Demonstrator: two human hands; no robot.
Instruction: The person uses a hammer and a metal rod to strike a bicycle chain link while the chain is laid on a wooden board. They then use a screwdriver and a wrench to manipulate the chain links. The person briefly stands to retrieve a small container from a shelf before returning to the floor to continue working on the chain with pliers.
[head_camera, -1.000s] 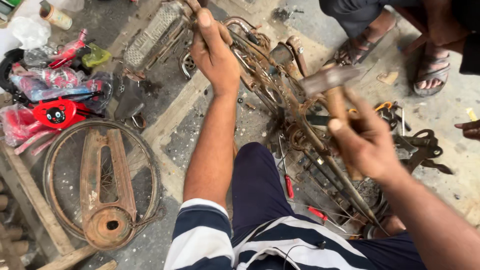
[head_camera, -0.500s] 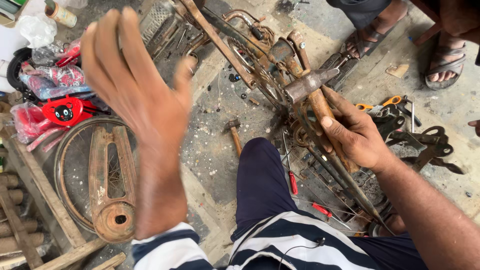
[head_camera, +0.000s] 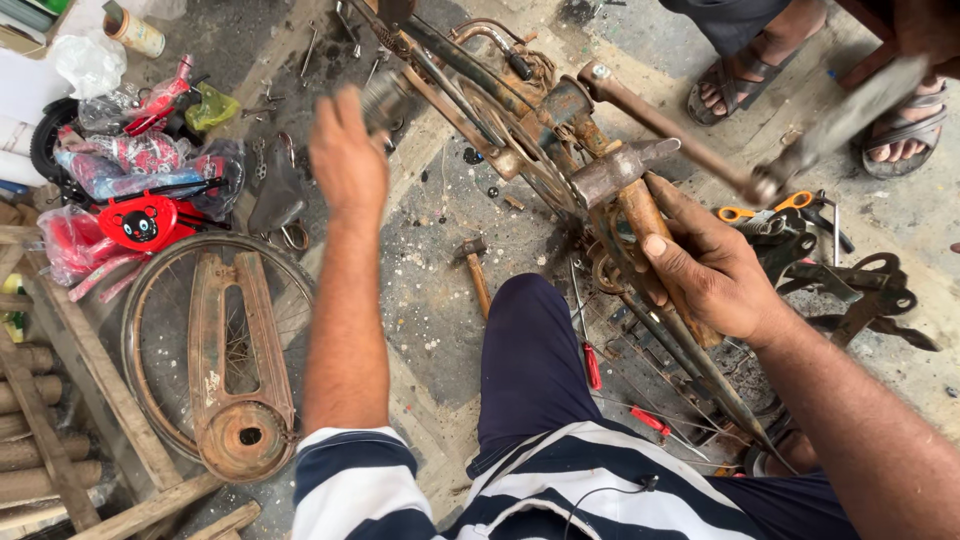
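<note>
your left hand (head_camera: 347, 155) moved away from lens, now out over floor near rusty bike frame (head_camera: 520, 110), fingers loosely together, touching nothing clear. near you: knee, red screwdrivers (head_camera: 592, 366). right hand (head_camera: 712, 268) clamped on hammer (head_camera: 625, 190) handle, head resting against frame. further left: wheel (head_camera: 215, 350), red toy (head_camera: 140, 222). far: someone's sandalled feet (head_camera: 735, 85).

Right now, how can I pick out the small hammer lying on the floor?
Start at the rusty bicycle frame. Below it, on the concrete beside the dark blue knee, lies the small hammer. Unlike the large hammer in the right hand, nobody holds it.
</note>
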